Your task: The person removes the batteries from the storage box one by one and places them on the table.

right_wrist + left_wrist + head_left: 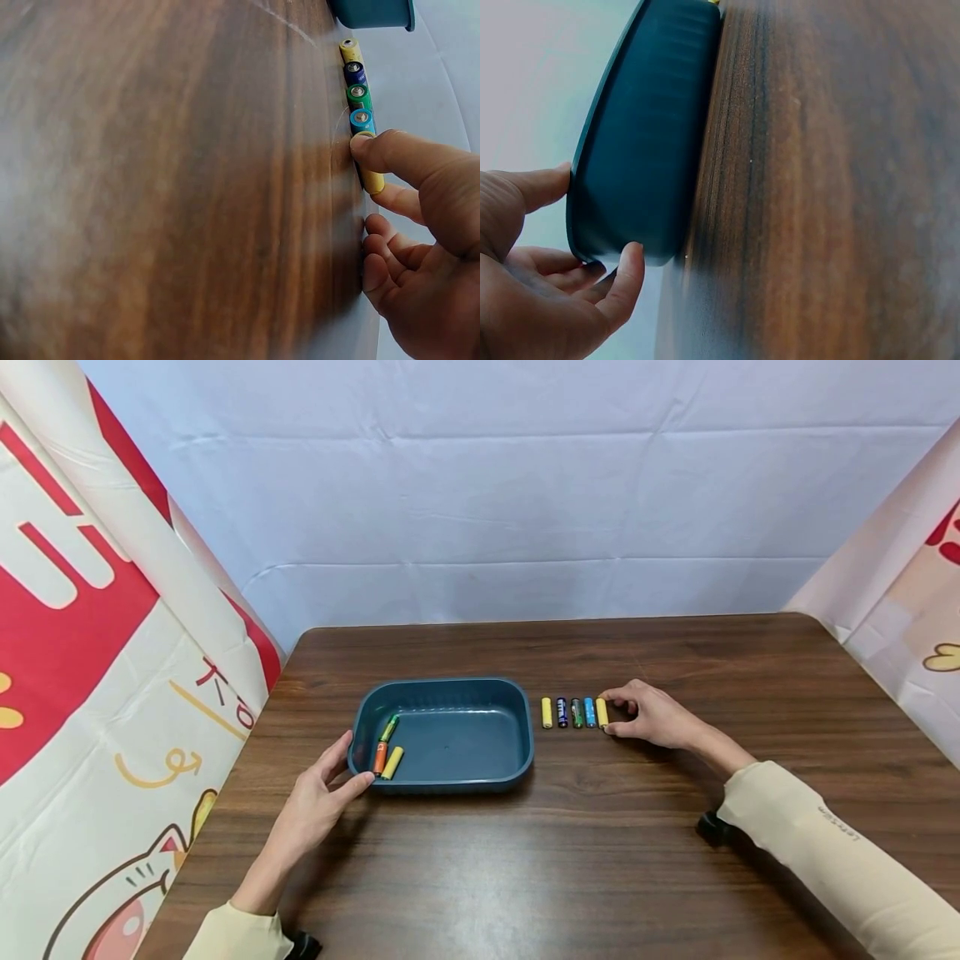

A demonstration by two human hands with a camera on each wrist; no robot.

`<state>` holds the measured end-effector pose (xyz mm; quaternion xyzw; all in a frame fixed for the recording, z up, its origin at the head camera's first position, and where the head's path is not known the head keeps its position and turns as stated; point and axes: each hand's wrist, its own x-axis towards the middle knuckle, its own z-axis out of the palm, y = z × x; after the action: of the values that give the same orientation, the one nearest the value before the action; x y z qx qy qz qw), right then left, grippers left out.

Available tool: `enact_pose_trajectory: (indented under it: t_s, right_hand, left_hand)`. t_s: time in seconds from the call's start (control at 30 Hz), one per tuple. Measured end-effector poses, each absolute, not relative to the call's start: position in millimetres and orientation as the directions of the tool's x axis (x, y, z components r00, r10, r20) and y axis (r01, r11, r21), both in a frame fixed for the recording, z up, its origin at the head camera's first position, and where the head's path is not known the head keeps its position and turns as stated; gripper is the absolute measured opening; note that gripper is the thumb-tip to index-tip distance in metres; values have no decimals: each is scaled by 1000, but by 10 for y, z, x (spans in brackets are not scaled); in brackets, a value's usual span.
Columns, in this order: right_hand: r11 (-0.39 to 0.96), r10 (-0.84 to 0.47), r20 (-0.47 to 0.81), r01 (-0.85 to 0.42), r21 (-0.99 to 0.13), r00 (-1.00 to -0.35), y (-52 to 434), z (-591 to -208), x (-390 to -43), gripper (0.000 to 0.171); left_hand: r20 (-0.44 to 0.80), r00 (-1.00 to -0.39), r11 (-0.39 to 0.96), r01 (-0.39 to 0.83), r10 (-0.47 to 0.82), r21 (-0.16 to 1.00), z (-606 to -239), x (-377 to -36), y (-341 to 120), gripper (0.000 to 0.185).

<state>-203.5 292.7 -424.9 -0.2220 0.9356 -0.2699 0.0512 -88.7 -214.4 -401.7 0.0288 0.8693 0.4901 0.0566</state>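
A dark blue plastic tray sits on the table, and my left hand holds its near left corner. In the left wrist view the thumb touches the rim of the tray, with the fingers at its outer wall. Inside lie a green battery, an orange battery and a yellow battery. To the right of the tray, my right hand pinches a yellow battery by its ends, at the right end of a short row. The right wrist view shows thumb and index finger on that yellow battery.
Along the row, left of the pinched one, are another yellow battery, a dark blue battery, a green and black battery and a light blue battery. The brown wooden table ends at a pale cloth backdrop.
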Motion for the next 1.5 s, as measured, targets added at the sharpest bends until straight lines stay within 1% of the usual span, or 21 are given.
enact_pose_trajectory:
  t_s: [0.27, 0.77, 1.23, 1.5]
  right_hand:
    - [756, -433, 18, -374, -537, -901, 2925, -4248, -2025, 51]
    - [749, -439, 35, -387, -538, -898, 2929, -4259, -2021, 53]
    - [764, -423, 9, -362, -534, -906, 2938, -4275, -2028, 57]
    - [743, -447, 1, -372, -556, -895, 2936, -4102, -1983, 63]
  left_hand:
    - [-60, -992, 514, 5, 110, 858, -4027, -888, -2142, 82]
    - [-84, -993, 530, -27, 84, 848, -4015, -896, -2130, 80]
    - [-90, -993, 535, -34, 79, 844, -4010, -889, -2128, 80]
    - [-91, -992, 532, -33, 84, 846, -4017, -890, -2134, 80]
